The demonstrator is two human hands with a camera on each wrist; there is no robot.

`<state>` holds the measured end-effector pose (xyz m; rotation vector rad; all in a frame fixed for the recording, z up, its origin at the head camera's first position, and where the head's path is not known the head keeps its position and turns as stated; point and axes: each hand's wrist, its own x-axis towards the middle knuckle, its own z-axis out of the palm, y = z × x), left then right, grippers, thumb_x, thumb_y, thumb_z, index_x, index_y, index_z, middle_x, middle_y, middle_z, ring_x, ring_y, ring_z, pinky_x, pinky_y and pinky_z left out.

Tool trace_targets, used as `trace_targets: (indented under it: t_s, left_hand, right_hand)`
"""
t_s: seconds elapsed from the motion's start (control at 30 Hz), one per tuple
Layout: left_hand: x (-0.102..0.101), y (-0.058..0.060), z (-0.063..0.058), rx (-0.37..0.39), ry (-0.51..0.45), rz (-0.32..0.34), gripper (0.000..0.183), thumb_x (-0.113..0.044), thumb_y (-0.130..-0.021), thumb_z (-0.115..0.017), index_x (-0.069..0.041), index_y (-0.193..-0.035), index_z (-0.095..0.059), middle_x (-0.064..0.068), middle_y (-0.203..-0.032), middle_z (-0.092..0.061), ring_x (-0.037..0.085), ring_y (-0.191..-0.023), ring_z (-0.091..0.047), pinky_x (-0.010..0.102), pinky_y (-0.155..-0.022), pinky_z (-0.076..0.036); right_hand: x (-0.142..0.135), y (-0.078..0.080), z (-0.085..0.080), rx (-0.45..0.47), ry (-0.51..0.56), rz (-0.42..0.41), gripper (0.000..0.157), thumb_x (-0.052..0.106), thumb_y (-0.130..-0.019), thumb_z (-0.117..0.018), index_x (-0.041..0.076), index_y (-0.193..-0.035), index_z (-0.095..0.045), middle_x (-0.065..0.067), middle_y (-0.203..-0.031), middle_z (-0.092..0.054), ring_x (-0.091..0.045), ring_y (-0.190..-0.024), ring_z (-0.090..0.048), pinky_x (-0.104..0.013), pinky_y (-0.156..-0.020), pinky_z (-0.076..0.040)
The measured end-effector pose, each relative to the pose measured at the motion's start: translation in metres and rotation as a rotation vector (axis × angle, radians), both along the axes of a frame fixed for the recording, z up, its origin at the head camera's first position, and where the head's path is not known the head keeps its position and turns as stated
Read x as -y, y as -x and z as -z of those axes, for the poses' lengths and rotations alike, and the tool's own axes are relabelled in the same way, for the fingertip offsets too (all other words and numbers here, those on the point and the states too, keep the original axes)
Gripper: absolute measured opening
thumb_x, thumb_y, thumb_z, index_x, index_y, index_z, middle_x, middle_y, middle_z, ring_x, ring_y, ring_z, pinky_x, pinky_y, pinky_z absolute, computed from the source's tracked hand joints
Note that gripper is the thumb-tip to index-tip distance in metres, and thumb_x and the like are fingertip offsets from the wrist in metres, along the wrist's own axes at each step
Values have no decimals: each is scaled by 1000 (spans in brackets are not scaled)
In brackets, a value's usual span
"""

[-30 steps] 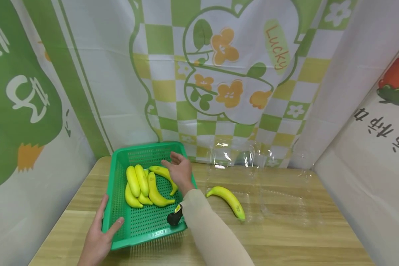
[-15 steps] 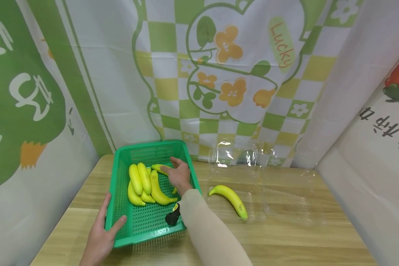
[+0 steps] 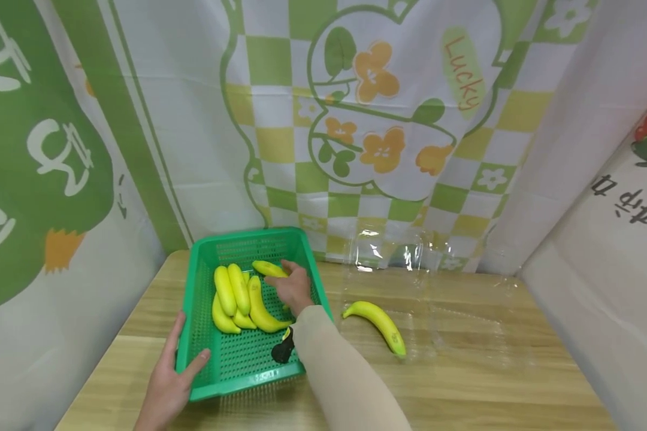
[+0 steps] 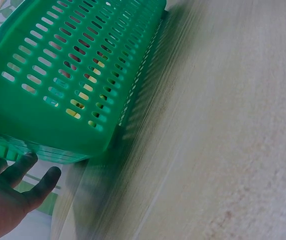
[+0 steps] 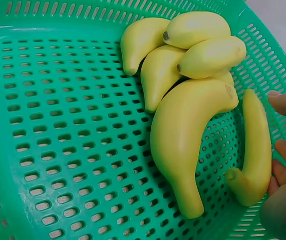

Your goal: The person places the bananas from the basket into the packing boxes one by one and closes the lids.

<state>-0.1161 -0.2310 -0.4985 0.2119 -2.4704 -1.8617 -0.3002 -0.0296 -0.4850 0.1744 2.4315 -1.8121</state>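
A green perforated basket (image 3: 259,378) sits tilted at the left of the table, holding several yellow bananas. My left hand (image 3: 168,383) grips its left side, thumb over the rim and fingers outside; the left wrist view shows these fingers (image 4: 41,187) against the outer wall. Inside the basket, my right hand (image 3: 294,288) reaches over a banana (image 5: 258,145) near the right wall. Its fingers lie beside that banana, while the thumb (image 5: 285,104) stands apart from it. A larger curved banana (image 5: 180,140) lies to the left, beside a heap of smaller bananas (image 5: 198,30).
To the basket's right, a single banana (image 3: 376,323) lies in a clear plastic clamshell container (image 3: 368,254) whose lid stands up at the back. A similar clear container (image 3: 466,323) is further right. Printed cloth (image 3: 280,114) hangs behind the wooden table (image 3: 463,395).
My right hand has lowered from above the basket's right side to the banana there, covering part of it. My left hand keeps its grip on the rim. The head view has shifted slightly.
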Motion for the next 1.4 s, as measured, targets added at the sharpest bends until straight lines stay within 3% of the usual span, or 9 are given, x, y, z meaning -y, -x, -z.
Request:
trace_targets:
  t_s: [0.27, 0.37, 0.5, 0.6, 0.9, 1.4]
  left_hand:
    - [-2, 3, -1, 30, -10, 7, 96, -28, -107, -66, -40, -170, 6, 4, -180, 9, 51, -164, 3, 79, -126, -6]
    - [-1, 2, -1, 32, -3, 5, 96, -29, -107, -65, -42, -170, 6, 4, -180, 9, 51, -164, 3, 80, -126, -6]
    - [0, 2, 1, 21, 4, 2, 96, -29, -107, -65, -41, -170, 6, 3, -180, 8, 50, -164, 4, 80, -126, -6]
    - [0, 2, 2, 11, 3, 4, 96, -28, -107, -66, -40, -170, 5, 2, -180, 8, 49, -164, 6, 80, -126, -4]
    - [0, 3, 1, 28, -5, 9, 96, -29, -107, -65, -46, -168, 6, 1, -180, 9, 49, -164, 3, 76, -127, -8]
    - [-1, 5, -1, 43, 7, 15, 97, -31, -107, -65, -43, -169, 9, 1, -180, 11, 50, -164, 6, 80, -126, -8]
  right_hand:
    - [0, 6, 5, 5, -85, 6, 62, 12, -95, -79, 14, -154, -57, -6, -158, -58, -32, -148, -51, -47, -123, -46]
    - [1, 7, 6, -9, -163, -11, 63, 5, -93, -79, 12, -152, -59, -9, -153, -62, -32, -143, -55, -45, -120, -49]
    - [1, 7, 8, -10, -262, -28, 60, -6, -91, -69, 10, -148, -63, -12, -144, -68, -32, -132, -60, -45, -114, -53]
    - [0, 7, 9, 10, -280, -29, 61, -10, -91, -58, 12, -147, -65, -12, -141, -69, -32, -130, -60, -45, -114, -53]
    - [-2, 7, 4, 5, -188, -25, 61, -9, -95, -51, 15, -150, -63, -10, -151, -64, -31, -141, -57, -44, -118, -49]
    - [4, 10, -16, -139, -11, 50, 45, 10, -98, -76, 20, -142, -71, -3, -137, -74, -25, -132, -67, -42, -109, -58]
